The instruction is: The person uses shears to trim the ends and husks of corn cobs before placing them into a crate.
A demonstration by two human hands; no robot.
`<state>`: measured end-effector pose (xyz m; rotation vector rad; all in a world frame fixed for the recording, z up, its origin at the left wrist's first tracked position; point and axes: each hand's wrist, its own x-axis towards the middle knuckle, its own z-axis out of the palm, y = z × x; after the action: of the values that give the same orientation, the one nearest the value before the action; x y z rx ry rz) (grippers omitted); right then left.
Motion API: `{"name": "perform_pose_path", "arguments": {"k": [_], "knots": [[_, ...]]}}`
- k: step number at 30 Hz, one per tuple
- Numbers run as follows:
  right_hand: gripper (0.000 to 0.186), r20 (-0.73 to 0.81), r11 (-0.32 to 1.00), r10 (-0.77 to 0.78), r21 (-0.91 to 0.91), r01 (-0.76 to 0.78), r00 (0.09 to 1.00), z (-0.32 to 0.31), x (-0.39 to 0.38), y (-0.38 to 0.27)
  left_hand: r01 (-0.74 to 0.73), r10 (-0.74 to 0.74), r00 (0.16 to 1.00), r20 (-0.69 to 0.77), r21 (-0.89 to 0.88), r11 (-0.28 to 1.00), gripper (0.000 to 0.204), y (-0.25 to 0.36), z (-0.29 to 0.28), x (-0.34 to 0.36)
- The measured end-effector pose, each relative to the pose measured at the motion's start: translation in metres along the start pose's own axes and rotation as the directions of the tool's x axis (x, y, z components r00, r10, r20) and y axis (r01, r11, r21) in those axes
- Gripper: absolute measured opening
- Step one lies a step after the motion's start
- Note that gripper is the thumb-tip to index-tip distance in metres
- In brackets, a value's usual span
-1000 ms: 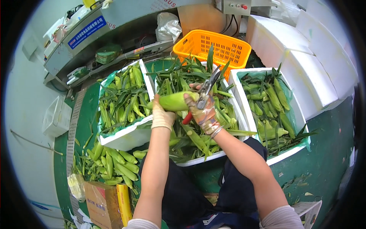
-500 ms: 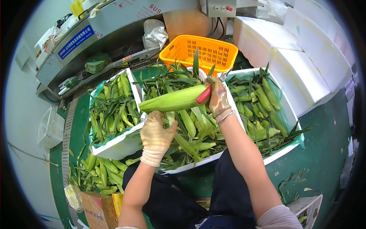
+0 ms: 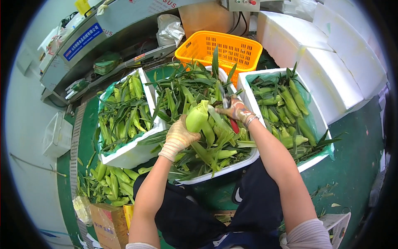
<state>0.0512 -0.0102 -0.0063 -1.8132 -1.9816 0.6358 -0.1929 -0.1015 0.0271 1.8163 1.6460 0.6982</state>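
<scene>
My left hand [image 3: 181,135], in a pale glove with striped cuff, is closed around a green ear of corn [image 3: 196,118]. The ear stands tilted, its cut-looking pale end up, above the middle white tub [image 3: 188,181] full of husks and leaves. Just right of it, my right hand [image 3: 238,110], in a patterned glove, grips red-handled pruning shears [image 3: 235,125]. Their metal blades point up and away from me. A pale husk strip [image 3: 219,117] lies between the ear and my right fingertips; whether they pinch it I cannot tell.
Foam boxes of corn stand at left [image 3: 124,154] and right [image 3: 318,161]. An orange crate [image 3: 244,62] sits behind the tub. Loose corn [image 3: 112,182] and a cardboard box [image 3: 105,226] are at lower left. White foam blocks [image 3: 327,76] rise at back right.
The ear has passed from my right hand to my left and turned from lying level to upright. My right hand has moved down slightly, and the shears' blades now point away from me.
</scene>
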Motion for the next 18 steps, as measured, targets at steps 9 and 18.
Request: {"name": "perform_pose_path", "arguments": {"k": [9,18], "knots": [[0.033,-0.296,0.679,-0.680,0.090,0.728,0.671,-0.008,-0.084,-0.104,-0.118,0.117,0.993,0.016,0.137,0.983,0.065,-0.031,0.043,-0.004],[0.034,-0.338,0.644,-0.625,0.287,0.709,0.704,0.020,-0.138,-0.096,0.062,0.152,0.968,0.202,-0.773,0.632,0.044,-0.003,0.016,-0.008]]}}
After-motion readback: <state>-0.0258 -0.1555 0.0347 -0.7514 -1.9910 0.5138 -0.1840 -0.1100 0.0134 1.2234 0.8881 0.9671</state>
